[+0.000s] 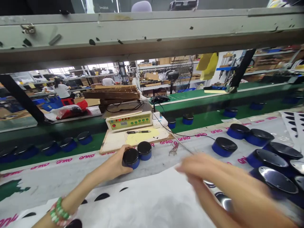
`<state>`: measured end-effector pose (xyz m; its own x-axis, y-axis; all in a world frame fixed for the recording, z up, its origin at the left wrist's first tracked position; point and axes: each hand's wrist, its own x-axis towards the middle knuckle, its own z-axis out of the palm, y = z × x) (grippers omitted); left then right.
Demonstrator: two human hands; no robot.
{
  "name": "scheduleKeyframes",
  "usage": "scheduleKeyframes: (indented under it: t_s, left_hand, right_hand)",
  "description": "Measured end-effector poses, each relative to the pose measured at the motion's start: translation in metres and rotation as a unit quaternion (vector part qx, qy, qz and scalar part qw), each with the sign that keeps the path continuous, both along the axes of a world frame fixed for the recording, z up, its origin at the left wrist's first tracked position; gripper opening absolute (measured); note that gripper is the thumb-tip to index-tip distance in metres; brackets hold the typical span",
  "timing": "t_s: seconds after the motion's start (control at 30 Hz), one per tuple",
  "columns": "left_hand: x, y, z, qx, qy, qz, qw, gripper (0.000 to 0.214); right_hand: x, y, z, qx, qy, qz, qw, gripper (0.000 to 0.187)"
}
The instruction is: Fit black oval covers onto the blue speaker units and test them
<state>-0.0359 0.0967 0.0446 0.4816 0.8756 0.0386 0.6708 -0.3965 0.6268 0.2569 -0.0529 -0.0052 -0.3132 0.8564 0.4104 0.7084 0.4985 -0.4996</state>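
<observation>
My left hand [120, 162] is closed around a round blue case with a glossy black top [131, 156], resting on the plastic-covered bench. A second blue-and-black round case [144, 150] stands right against it on the right. My right hand [213, 177] is smeared by motion at the lower right, over a white sheet [152, 196]; its finger state and anything in it are unclear. Several more such cases, among them one nearby [224, 147], lie beyond and to the right of it. Black oval pieces [102, 197] show on the sheet near my left wrist.
A control box with lights and buttons [129, 121] stands ahead, a pen [138, 132] before it. Behind runs a green conveyor belt [199, 122] carrying more cases. A metal beam [152, 34] crosses overhead. Farther off are a fan [181, 74] and people working.
</observation>
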Motion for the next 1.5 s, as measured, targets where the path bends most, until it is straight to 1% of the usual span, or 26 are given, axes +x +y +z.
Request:
scheduleKeyframes:
  t_s: [0.03, 0.1, 0.17, 0.23, 0.3, 0.37, 0.43, 0.53, 0.6, 0.67, 0.77, 0.83, 0.9, 1.0, 1.27, 1.4, 1.5]
  left_hand:
    - [-0.003, -0.001, -0.002, -0.009, -0.030, 0.001, 1.000, 0.065]
    - [-0.004, -0.005, -0.006, -0.023, -0.090, 0.011, 0.996, 0.062]
    - [-0.004, -0.010, -0.008, -0.038, -0.141, 0.031, 0.989, 0.062]
    - [-0.007, -0.016, -0.007, -0.049, -0.180, 0.057, 0.981, 0.063]
    - [-0.013, -0.022, -0.002, -0.051, -0.209, 0.086, 0.973, 0.064]
    - [-0.019, -0.027, 0.005, -0.047, -0.236, 0.112, 0.964, 0.066]
    - [-0.023, -0.031, 0.013, -0.042, -0.260, 0.127, 0.956, 0.069]
    - [-0.022, -0.034, 0.022, -0.026, -0.289, 0.133, 0.948, 0.069]
    - [-0.018, -0.036, 0.027, -0.010, -0.305, 0.131, 0.943, 0.068]
    - [-0.014, -0.038, 0.031, 0.002, -0.315, 0.129, 0.940, 0.067]
    - [-0.010, -0.041, 0.036, 0.004, -0.320, 0.129, 0.939, 0.067]
    - [-0.008, -0.043, 0.038, -0.004, -0.325, 0.127, 0.937, 0.067]
    - [-0.007, -0.045, 0.041, -0.023, -0.335, 0.119, 0.934, 0.068]
    - [-0.004, -0.048, 0.045, -0.065, -0.356, 0.104, 0.926, 0.069]
    - [-0.002, -0.055, 0.051, -0.139, -0.424, 0.087, 0.890, 0.062]
    - [-0.001, -0.053, 0.050, -0.158, -0.441, 0.072, 0.881, 0.060]
    - [0.001, -0.050, 0.049, -0.161, -0.441, 0.059, 0.881, 0.060]
  right_hand:
    - [-0.007, 0.016, 0.008, -0.021, 0.007, 0.011, 1.000, 0.031]
    - [-0.023, 0.050, 0.022, -0.064, 0.024, 0.034, 0.997, 0.033]
    - [-0.038, 0.082, 0.033, -0.079, 0.032, 0.052, 0.995, 0.035]
    - [-0.051, 0.108, 0.039, -0.084, 0.038, 0.071, 0.993, 0.039]
    - [-0.061, 0.129, 0.043, -0.092, 0.045, 0.095, 0.990, 0.047]
    - [-0.067, 0.140, 0.047, -0.102, 0.059, 0.123, 0.985, 0.058]
    - [-0.070, 0.141, 0.054, -0.112, 0.078, 0.149, 0.979, 0.064]
    - [-0.071, 0.131, 0.068, -0.123, 0.096, 0.170, 0.973, 0.064]
    - [-0.070, 0.123, 0.076, -0.124, 0.088, 0.168, 0.974, 0.063]
    - [-0.069, 0.120, 0.080, -0.121, 0.062, 0.151, 0.979, 0.061]
    - [-0.069, 0.122, 0.075, -0.116, 0.002, 0.103, 0.988, 0.057]
    - [-0.071, 0.127, 0.066, -0.115, -0.035, 0.078, 0.990, 0.055]
    - [-0.074, 0.130, 0.058, -0.114, -0.063, 0.068, 0.989, 0.054]
    - [-0.080, 0.134, 0.050, -0.108, -0.099, 0.065, 0.987, 0.056]
    - [-0.086, 0.138, 0.046, -0.084, -0.153, 0.044, 0.984, 0.060]
    - [-0.082, 0.140, 0.041, -0.080, -0.154, 0.059, 0.983, 0.061]
    - [-0.078, 0.141, 0.038, -0.071, -0.146, 0.088, 0.983, 0.066]
